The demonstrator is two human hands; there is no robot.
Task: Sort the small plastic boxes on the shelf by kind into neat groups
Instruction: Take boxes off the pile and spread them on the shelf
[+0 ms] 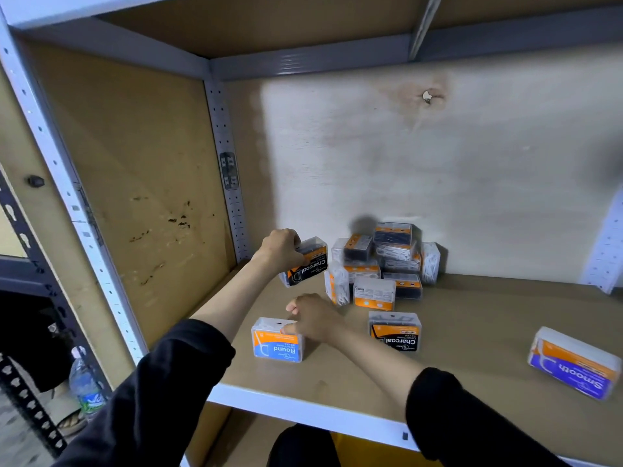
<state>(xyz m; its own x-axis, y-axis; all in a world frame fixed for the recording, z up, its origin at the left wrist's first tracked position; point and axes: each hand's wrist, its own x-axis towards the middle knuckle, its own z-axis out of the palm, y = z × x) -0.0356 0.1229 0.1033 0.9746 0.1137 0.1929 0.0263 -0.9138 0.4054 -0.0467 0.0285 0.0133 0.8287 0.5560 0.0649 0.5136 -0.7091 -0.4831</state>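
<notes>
Head: left hand point(281, 247) grips Charcoal point(309, 264), right hand point(315, 321) Round point(276, 345).

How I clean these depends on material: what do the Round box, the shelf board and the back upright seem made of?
Round box: clear, glossy hard plastic, likely; its top is see-through above a printed label. Shelf board: matte tan fibreboard or laminate, no visible grain. Upright: painted metal, by its punched hole rows.
</notes>
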